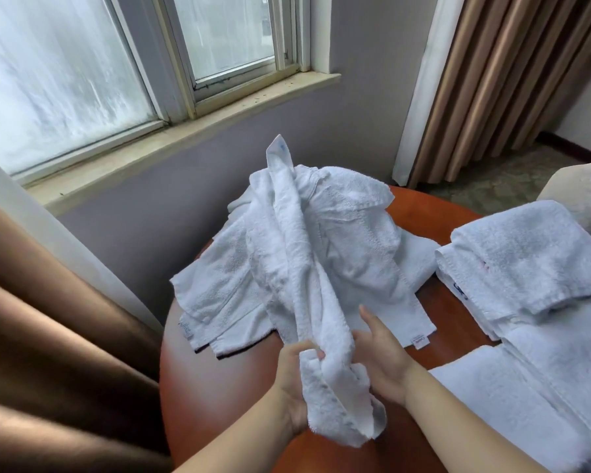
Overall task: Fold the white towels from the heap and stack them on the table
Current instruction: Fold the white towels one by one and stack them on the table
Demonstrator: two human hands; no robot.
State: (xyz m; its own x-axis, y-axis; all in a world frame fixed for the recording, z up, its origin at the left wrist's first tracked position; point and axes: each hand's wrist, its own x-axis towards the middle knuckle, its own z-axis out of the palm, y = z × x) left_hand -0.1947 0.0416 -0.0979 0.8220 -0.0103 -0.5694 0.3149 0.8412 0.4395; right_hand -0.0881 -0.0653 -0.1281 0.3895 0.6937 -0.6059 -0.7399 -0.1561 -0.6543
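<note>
On the round red-brown table [219, 387] a heap of white towels [362, 233] lies at the 12 o'clock side, loose and wrinkled, with some edges hanging over the rim at 9 o'clock. One towel [304, 268] is pulled up out of this heap into a long twisted strand; its far corner stands up at 12 o'clock, and its near end hangs down at 6 o'clock, above the table.

The left hand [292, 384] has its grip closed around this near end, the fingers curled into the cloth. The right hand [386, 360] is just beside it at the 3 o'clock side of the strand. Its grip is open, the fingers straight and pointing to 12 o'clock, the palm lying against the towel.

At 3 o'clock on the table there is a stack of folded towels [526, 261], apart from the heap.
</note>
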